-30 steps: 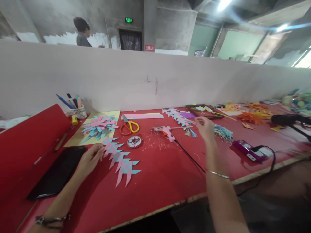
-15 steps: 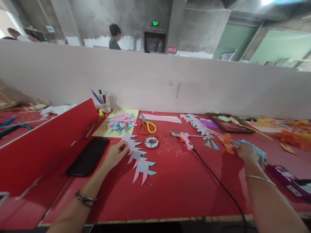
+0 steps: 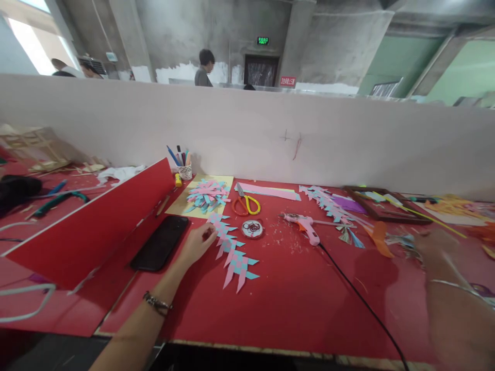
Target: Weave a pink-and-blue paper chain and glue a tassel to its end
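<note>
On the table point(image 3: 301, 304), the paper braid point(image 3: 231, 246) lies beside the curled left hand point(image 3: 199, 242); whether it is gripped cannot be told. Near the orange strip point(image 3: 379, 240), the right hand point(image 3: 435, 250) is blurred, its grip indeterminable. The glue gun point(image 3: 309, 230) lies between both hands.

Red tabletop point(image 3: 294, 309) below a white partition point(image 3: 232, 134); beyond, grey wall point(image 3: 178, 31), dark door point(image 3: 261, 72), green exit sign point(image 3: 263, 40).
</note>
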The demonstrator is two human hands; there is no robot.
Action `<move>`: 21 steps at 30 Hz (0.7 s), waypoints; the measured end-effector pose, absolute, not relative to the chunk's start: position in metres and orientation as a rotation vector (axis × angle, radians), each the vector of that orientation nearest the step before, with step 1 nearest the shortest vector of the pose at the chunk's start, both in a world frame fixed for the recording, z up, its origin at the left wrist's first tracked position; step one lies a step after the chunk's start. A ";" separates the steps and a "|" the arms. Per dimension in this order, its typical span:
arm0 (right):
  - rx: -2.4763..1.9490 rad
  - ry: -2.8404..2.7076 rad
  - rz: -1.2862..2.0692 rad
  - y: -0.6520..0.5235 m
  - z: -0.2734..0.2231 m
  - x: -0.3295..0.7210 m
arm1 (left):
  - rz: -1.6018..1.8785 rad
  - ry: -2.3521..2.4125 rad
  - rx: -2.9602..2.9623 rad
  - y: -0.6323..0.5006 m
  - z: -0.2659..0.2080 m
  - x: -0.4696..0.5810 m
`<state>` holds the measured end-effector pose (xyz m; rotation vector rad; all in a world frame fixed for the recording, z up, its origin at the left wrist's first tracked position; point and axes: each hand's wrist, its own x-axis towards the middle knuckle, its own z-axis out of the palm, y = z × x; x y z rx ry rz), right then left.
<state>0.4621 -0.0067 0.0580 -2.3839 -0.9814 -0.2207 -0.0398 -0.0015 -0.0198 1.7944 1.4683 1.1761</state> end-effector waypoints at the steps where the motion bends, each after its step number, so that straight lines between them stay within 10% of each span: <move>1: -2.411 -0.832 -0.224 -0.006 0.066 0.459 | 1.185 1.457 1.772 -0.002 -0.020 -0.039; 9: -2.013 -0.695 -0.380 0.021 0.120 0.409 | 1.326 1.337 1.557 -0.002 -0.015 -0.034; 21: -0.941 -1.345 1.100 -0.018 0.082 0.204 | 1.211 0.798 1.326 -0.031 0.012 0.021</move>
